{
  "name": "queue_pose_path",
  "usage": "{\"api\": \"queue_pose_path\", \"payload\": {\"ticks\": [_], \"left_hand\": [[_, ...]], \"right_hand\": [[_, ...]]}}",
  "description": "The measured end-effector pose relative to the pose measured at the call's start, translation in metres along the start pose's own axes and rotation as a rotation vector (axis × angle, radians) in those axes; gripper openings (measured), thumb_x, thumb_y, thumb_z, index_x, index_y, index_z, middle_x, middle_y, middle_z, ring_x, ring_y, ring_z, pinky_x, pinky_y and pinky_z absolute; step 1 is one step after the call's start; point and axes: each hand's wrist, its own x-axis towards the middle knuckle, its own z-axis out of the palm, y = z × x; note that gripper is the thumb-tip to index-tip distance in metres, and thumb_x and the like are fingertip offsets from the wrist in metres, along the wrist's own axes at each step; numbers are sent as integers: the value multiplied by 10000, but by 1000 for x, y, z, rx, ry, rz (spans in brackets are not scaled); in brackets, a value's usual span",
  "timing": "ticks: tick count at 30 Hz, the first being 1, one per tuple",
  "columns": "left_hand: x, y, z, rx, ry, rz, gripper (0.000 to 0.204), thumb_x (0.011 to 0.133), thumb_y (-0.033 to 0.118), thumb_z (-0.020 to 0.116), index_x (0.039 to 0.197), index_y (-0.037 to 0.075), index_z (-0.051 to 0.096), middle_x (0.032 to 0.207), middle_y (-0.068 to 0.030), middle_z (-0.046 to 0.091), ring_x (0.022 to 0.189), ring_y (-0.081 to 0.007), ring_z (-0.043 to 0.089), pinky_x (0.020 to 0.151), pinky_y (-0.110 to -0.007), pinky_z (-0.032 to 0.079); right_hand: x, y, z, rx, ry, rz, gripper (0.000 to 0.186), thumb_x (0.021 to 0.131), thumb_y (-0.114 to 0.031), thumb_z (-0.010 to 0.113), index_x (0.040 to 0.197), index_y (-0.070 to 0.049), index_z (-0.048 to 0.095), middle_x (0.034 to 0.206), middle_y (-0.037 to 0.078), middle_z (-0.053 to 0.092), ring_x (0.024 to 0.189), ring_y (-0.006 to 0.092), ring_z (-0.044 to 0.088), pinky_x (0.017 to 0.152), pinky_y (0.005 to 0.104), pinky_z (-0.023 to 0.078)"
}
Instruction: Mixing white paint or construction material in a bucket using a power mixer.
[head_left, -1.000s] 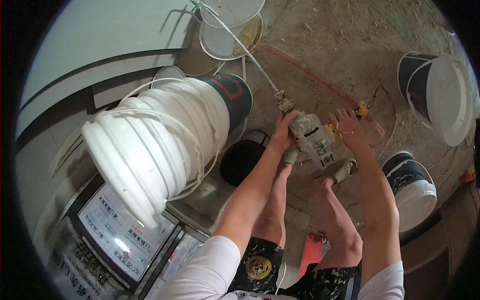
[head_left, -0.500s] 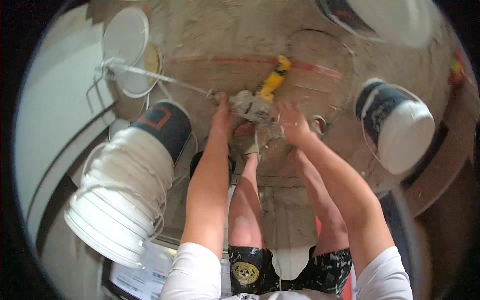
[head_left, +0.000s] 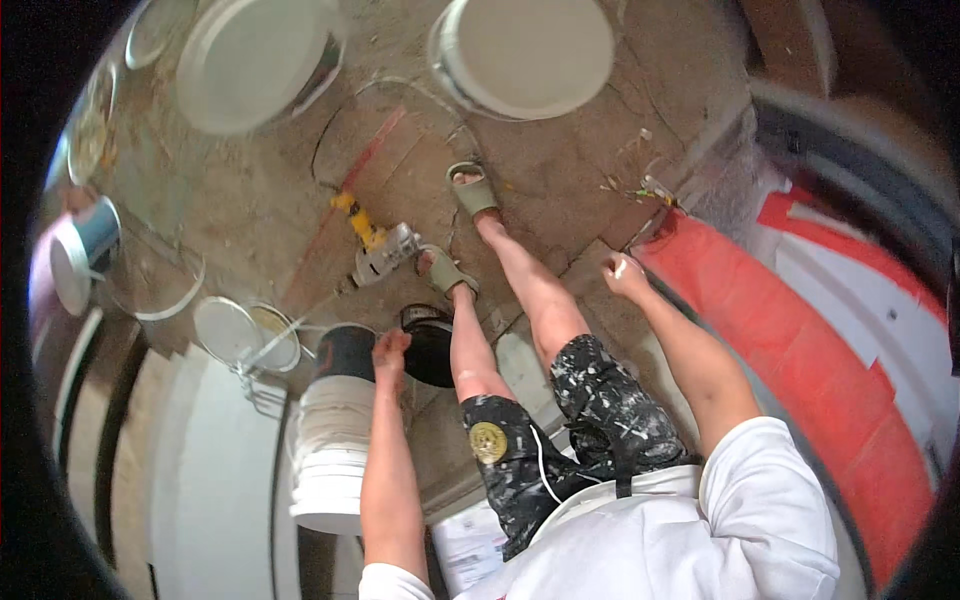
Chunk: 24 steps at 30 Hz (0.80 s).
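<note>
My left hand point(head_left: 392, 352) hangs with curled fingers in front of the dark top of a stack of white buckets point(head_left: 335, 450); I see nothing in it. My right hand point(head_left: 625, 275) is out to the right, loosely closed, a white smear on it and no object showing. A mixing drill point(head_left: 385, 255) with a yellow handle point(head_left: 358, 220) lies on the floor by my left sandal point(head_left: 447, 272), away from both hands. Its pale rod point(head_left: 270, 345) runs toward a wire paddle point(head_left: 262, 398) beside two round lids point(head_left: 228, 330).
Two large pale-topped buckets point(head_left: 525, 55) point(head_left: 255, 65) stand ahead. A black round tub point(head_left: 428, 350) sits by my left leg. Another bucket point(head_left: 75, 265) lies far left. Red sheeting point(head_left: 790, 370) runs along the right, with loose scraps point(head_left: 655, 190) near its end.
Both hands have come away from the mixing drill, which now rests on the floor. They have spread apart, left toward the bucket stack, right outward. My view has turned to the right.
</note>
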Motion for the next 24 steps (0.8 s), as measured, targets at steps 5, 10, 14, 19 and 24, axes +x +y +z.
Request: {"api": "queue_pose_path", "payload": {"ticks": [5, 10, 14, 19, 24], "left_hand": [[-41, 82, 100, 315, -58, 67, 415, 955, 244, 590, 1209, -83, 549, 1049, -149, 673, 970, -212, 646, 889, -311, 482], [-45, 139, 114, 571, -108, 130, 393, 949, 246, 594, 1183, -68, 569, 1043, -127, 667, 953, -193, 637, 880, -300, 481], [-47, 183, 120, 707, -162, 160, 386, 946, 249, 600, 1174, -62, 576, 1009, -112, 670, 933, -180, 632, 868, -298, 484], [-95, 196, 155, 866, -141, 118, 360, 953, 239, 590, 1159, -56, 587, 983, -104, 677, 915, -173, 633, 853, -297, 489], [-134, 213, 215, 884, -64, 151, 289, 930, 173, 625, 1121, -43, 605, 984, -86, 679, 918, -147, 625, 833, -276, 487]], "right_hand": [[-95, 78, 30, 187, -1, 284, 240, 815, -244, 615, 956, -59, 674, 974, 168, 676, 952, 344, 636, 842, 430, 496], [-138, 74, 79, 554, 90, 353, 217, 831, -234, 602, 925, -54, 677, 910, 148, 692, 880, 286, 663, 780, 381, 514], [-128, 93, 89, 773, 248, 484, 202, 862, -214, 585, 903, -37, 674, 799, 93, 697, 752, 217, 667, 716, 350, 510], [-115, 128, 76, 909, 301, 655, 224, 832, -256, 616, 887, -49, 684, 894, 173, 692, 867, 349, 668, 751, 426, 521], [-66, 131, 31, 952, 291, 720, 304, 860, -342, 599, 891, -51, 681, 874, 185, 686, 849, 363, 667, 738, 435, 518]]}}
